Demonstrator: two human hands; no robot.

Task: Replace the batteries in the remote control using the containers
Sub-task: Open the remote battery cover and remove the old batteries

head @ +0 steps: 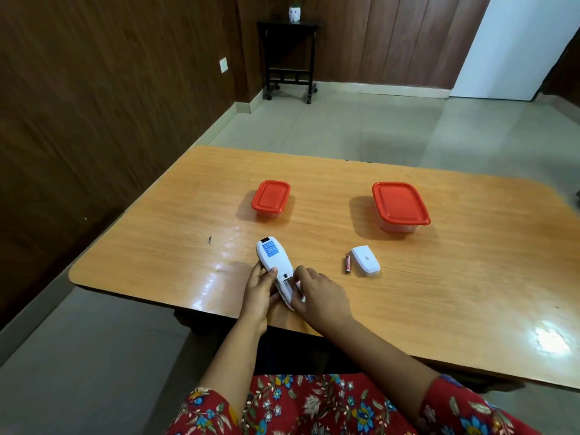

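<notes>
L hand (259, 293) grips remote (272, 255), R hand (320, 296) curled in its bay, hold unclear; pried cell may spring out & roll off table (455, 277).

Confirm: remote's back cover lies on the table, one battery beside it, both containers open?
Wrong on the containers: the head view shows the small container and the large container both closed with red lids. The rest stands: back cover on the table, one battery beside it.
</notes>
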